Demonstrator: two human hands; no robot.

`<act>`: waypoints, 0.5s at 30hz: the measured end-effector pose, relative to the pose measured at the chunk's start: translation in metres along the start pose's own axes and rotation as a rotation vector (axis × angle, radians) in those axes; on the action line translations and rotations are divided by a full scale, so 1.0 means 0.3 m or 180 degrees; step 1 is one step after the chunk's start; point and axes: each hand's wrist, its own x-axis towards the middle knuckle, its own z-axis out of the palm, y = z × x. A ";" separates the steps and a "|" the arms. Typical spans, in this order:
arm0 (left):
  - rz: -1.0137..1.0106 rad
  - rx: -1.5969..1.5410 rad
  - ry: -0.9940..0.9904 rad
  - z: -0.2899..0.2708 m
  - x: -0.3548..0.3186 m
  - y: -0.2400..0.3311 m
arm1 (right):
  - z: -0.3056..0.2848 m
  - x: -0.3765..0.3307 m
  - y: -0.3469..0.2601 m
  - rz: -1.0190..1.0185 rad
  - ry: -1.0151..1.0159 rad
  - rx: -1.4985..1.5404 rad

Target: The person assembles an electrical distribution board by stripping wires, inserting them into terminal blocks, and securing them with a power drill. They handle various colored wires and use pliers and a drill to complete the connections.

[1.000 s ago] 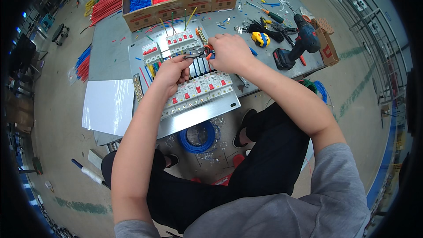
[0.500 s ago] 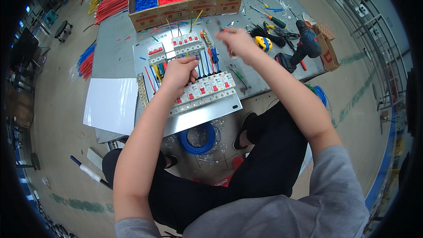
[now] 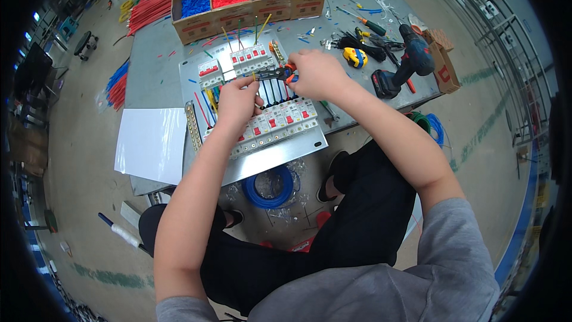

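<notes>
A grey table [image 3: 155, 66] is seen from above, with a metal mounting panel [image 3: 280, 152] laid across its near edge and carrying two rows of white circuit breakers with red toggles, an upper row [image 3: 235, 63] and a lower row [image 3: 277, 120]. A seated person's two forearms are brought in from below over the panel. The right hand [image 3: 319, 75] is closed around the red-handled pliers [image 3: 275, 73], whose nose is pointed left into the gap between the two rows; the left hand [image 3: 237, 98] is curled with fingertips pinched at the short wires [image 3: 271, 91] that run down into the lower row, though what exactly is pinched cannot be told. The step in hand is judged to be the trimming or bending of one wire end between the breaker rows; the next move would call for the end to be held steady by the left hand while the plier nose is set squarely on it, the neighbouring wires being close enough to be caught. At the far edge a cardboard tray [image 3: 247, 9] of blue, red, green and yellow wire pieces is set, with a cordless drill [image 3: 405, 63], a yellow tape measure [image 3: 356, 57] and a screwdriver [image 3: 372, 25] lying to the right, well apart from the hands. A white sheet [image 3: 149, 143] is left at the panel's left side, and a blue wire coil [image 3: 269, 186] is seen on the floor beneath.
</notes>
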 end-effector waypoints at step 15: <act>-0.0560 -0.1091 -0.0802 -0.095 0.087 -0.051 | 0.053 -0.012 -0.082 -0.0031 0.0239 -0.0093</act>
